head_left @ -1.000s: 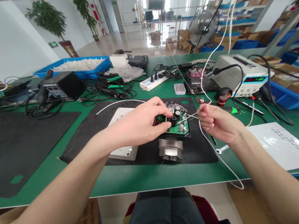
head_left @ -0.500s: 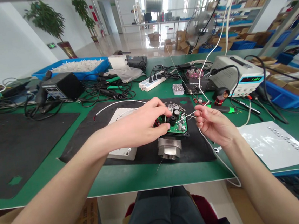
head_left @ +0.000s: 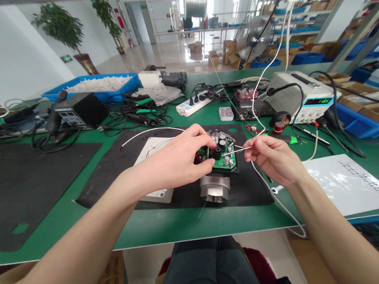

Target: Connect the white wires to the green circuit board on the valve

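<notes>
A green circuit board [head_left: 229,161] with round capacitors and a black cylindrical part [head_left: 217,152] sits in a dark housing above a silver metal hex fitting [head_left: 215,188]. My left hand [head_left: 191,155] reaches over the board's left side, thumb and fingers curled against it and hiding that side. To the right, my right hand [head_left: 273,156] pinches a thin white strand [head_left: 239,151] that runs to the middle of the board; I cannot tell whether it is a wire or a tie. Partly beneath my left forearm lies a pale grey cover plate [head_left: 157,196].
A black mat [head_left: 247,190] lies under the work. Behind are a power strip [head_left: 194,104], a small tray of metal parts [head_left: 226,113] and a power supply [head_left: 305,95]. A wrench [head_left: 276,190] and a white sheet [head_left: 348,189] lie right. A blue bin [head_left: 133,81] stands back left.
My right hand has shifted slightly left and down, and the white strand lies flatter toward the board. My left hand stays in place on the board.
</notes>
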`<state>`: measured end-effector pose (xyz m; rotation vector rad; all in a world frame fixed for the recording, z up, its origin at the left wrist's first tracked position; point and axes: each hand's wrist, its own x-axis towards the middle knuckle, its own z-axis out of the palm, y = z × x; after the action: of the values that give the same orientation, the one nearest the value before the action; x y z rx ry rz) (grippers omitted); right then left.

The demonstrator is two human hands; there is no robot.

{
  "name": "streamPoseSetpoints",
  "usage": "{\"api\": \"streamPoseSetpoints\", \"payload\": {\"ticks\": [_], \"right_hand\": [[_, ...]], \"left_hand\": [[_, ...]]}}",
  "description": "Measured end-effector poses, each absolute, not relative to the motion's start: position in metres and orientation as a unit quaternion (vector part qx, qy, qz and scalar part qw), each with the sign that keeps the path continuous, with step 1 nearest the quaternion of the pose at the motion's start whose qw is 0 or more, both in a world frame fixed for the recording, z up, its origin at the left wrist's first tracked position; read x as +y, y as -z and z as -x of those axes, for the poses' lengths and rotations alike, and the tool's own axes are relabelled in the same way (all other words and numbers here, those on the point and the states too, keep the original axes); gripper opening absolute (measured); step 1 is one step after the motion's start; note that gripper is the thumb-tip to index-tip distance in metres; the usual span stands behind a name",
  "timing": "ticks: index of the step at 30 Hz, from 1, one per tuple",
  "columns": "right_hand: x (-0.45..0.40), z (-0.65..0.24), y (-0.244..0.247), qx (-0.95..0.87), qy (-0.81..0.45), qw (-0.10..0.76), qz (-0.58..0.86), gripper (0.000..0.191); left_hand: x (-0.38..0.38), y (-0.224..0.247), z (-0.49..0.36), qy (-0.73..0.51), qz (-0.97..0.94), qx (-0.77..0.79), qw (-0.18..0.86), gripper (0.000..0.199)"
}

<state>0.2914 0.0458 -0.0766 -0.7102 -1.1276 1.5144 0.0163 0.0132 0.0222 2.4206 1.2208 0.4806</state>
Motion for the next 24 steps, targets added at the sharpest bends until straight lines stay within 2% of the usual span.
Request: {"api": "streamPoseSetpoints", "payload": {"ticks": [24], "right_hand": [[0.0469, -0.2895, 0.0683, -0.525, -0.564, 0.562, 0.300, 0.014]], "left_hand": [[0.0128, -0.0189, -0.0121, -0.195, -0.859, 0.425, 0.206, 0.025]]}}
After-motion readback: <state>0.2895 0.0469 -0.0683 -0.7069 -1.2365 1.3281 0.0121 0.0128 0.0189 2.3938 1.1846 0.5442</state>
